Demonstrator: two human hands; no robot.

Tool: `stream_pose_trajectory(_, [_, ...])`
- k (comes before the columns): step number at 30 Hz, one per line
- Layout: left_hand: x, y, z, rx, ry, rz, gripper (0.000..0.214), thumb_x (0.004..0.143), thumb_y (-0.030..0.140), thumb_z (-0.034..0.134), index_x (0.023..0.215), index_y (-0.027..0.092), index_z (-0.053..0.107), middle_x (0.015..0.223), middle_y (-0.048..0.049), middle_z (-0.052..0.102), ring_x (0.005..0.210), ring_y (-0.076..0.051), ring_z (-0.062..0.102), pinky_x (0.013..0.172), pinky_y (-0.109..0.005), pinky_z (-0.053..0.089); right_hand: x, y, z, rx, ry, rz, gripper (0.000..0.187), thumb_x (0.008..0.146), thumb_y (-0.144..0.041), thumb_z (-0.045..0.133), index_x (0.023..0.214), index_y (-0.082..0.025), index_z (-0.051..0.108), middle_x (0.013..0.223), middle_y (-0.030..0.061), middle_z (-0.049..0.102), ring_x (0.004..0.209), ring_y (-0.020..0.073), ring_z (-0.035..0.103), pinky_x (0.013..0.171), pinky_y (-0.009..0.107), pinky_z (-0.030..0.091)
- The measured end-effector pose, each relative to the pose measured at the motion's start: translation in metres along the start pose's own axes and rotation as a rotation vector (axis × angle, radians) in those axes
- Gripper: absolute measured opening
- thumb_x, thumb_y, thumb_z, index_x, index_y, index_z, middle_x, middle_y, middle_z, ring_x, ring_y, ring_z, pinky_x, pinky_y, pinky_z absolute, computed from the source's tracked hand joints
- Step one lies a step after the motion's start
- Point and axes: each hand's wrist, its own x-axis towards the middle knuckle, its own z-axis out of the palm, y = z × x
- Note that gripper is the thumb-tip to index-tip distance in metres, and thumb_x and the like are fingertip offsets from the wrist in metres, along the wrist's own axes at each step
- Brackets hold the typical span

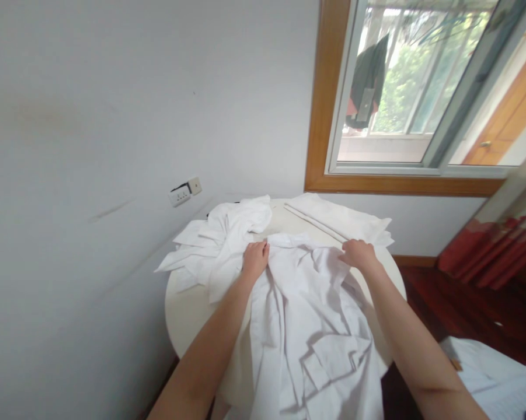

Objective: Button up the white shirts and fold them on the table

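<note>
A white cloth garment (310, 297) lies spread and wrinkled over the round white table (184, 318), its lower part hanging toward me over the near edge. My left hand (256, 259) is closed on its upper left corner. At the upper right corner, my right hand (358, 255) pinches the same fabric, with its fingertips partly hidden. Just left of my left hand sits a crumpled heap of white cloth (227, 233). Beyond my right hand is a flat, folded white cloth (337, 216).
The table stands against a white wall with a power socket (180, 195). A wood-framed window (315, 116) is at the back right, beside a red and beige curtain (494, 245). More white material (486, 367) lies low at the right, above a dark red floor (424, 297).
</note>
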Motion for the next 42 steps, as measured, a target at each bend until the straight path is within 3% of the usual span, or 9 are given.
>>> stream_pose_trajectory(3, [0.001, 0.001, 0.005, -0.101, -0.008, 0.023, 0.027, 0.091, 0.031, 0.043, 0.103, 0.018, 0.063, 0.102, -0.0104, 0.068, 0.100, -0.022, 0.059, 0.095, -0.037, 0.040, 0.020, -0.024, -0.010, 0.084, 0.127, -0.175, 0.032, 0.087, -0.034, 0.050, 0.112, -0.021, 0.066, 0.114, 0.0142, 0.065, 0.106, 0.0297, 0.057, 0.086, 0.041, 0.044])
stream_pose_trajectory(6, [0.002, 0.000, 0.008, -0.190, 0.005, 0.036, 0.023, 0.088, 0.028, 0.049, 0.103, 0.017, 0.062, 0.102, -0.0102, 0.067, 0.099, -0.022, 0.059, 0.093, -0.037, 0.042, 0.048, -0.054, -0.008, 0.224, 0.088, -0.392, 0.031, 0.092, -0.027, 0.042, 0.109, -0.025, 0.067, 0.115, 0.0050, 0.066, 0.106, 0.0197, 0.058, 0.089, 0.030, 0.042])
stream_pose_trajectory(9, [0.000, 0.000, 0.008, -0.263, 0.026, 0.021, 0.019, 0.088, 0.025, 0.048, 0.100, 0.017, 0.061, 0.098, -0.0085, 0.066, 0.094, -0.019, 0.060, 0.089, -0.034, 0.044, 0.068, -0.075, 0.008, 0.259, 0.057, -0.396, 0.032, 0.089, -0.024, 0.048, 0.117, -0.024, 0.064, 0.119, 0.0034, 0.065, 0.109, 0.0175, 0.057, 0.090, 0.026, 0.042])
stream_pose_trajectory(13, [-0.002, 0.003, 0.004, -0.316, 0.021, -0.015, 0.019, 0.090, 0.026, 0.044, 0.099, 0.018, 0.059, 0.094, -0.0072, 0.066, 0.088, -0.017, 0.061, 0.084, -0.032, 0.046, 0.073, -0.085, 0.034, 0.214, 0.076, -0.344, 0.039, 0.083, -0.034, 0.060, 0.120, -0.025, 0.062, 0.122, 0.0084, 0.061, 0.113, 0.0238, 0.053, 0.091, 0.034, 0.041])
stream_pose_trajectory(19, [0.000, 0.004, -0.005, -0.199, -0.033, -0.140, 0.032, 0.095, 0.031, 0.032, 0.092, 0.019, 0.061, 0.086, -0.0072, 0.068, 0.084, -0.018, 0.063, 0.077, -0.029, 0.044, 0.069, -0.077, 0.050, 0.184, 0.149, -0.310, 0.024, 0.087, -0.038, 0.055, 0.101, -0.027, 0.071, 0.108, 0.0078, 0.065, 0.108, 0.0234, 0.053, 0.088, 0.034, 0.040])
stream_pose_trajectory(23, [-0.001, 0.004, -0.008, -0.114, -0.087, -0.147, 0.022, 0.090, 0.028, 0.044, 0.097, 0.019, 0.063, 0.092, -0.0089, 0.069, 0.090, -0.020, 0.063, 0.080, -0.030, 0.044, 0.076, -0.069, 0.049, 0.316, 0.195, -0.211, 0.024, 0.087, -0.037, 0.054, 0.099, -0.025, 0.071, 0.109, 0.0062, 0.065, 0.104, 0.0190, 0.055, 0.086, 0.028, 0.041])
stream_pose_trajectory(30, [-0.003, 0.009, -0.013, 0.079, -0.186, -0.149, 0.028, 0.088, 0.035, 0.048, 0.099, 0.016, 0.066, 0.096, -0.0141, 0.069, 0.092, -0.025, 0.064, 0.080, -0.034, 0.045, 0.090, -0.045, 0.049, 0.521, 0.078, -0.139, 0.025, 0.086, -0.037, 0.054, 0.096, -0.025, 0.074, 0.094, 0.0012, 0.073, 0.083, 0.0161, 0.064, 0.069, 0.022, 0.043])
stream_pose_trajectory(37, [0.005, -0.008, -0.047, 0.118, 0.089, -0.175, 0.030, 0.093, 0.033, 0.038, 0.099, 0.016, 0.061, 0.096, -0.0127, 0.066, 0.096, -0.024, 0.061, 0.084, -0.033, 0.045, 0.091, -0.011, 0.035, 0.482, -0.024, -0.195, 0.020, 0.079, -0.029, 0.060, 0.087, -0.019, 0.076, 0.080, 0.0024, 0.073, 0.072, 0.0143, 0.063, 0.063, 0.020, 0.043])
stream_pose_trajectory(42, [0.007, -0.016, -0.067, 0.118, 0.127, -0.242, 0.031, 0.094, 0.033, 0.034, 0.100, 0.017, 0.059, 0.091, -0.0123, 0.068, 0.088, -0.026, 0.064, 0.078, -0.033, 0.045, 0.085, -0.001, 0.021, 0.374, 0.078, -0.128, 0.019, 0.079, -0.027, 0.060, 0.084, -0.018, 0.076, 0.082, 0.0053, 0.074, 0.076, 0.0160, 0.064, 0.067, 0.021, 0.043])
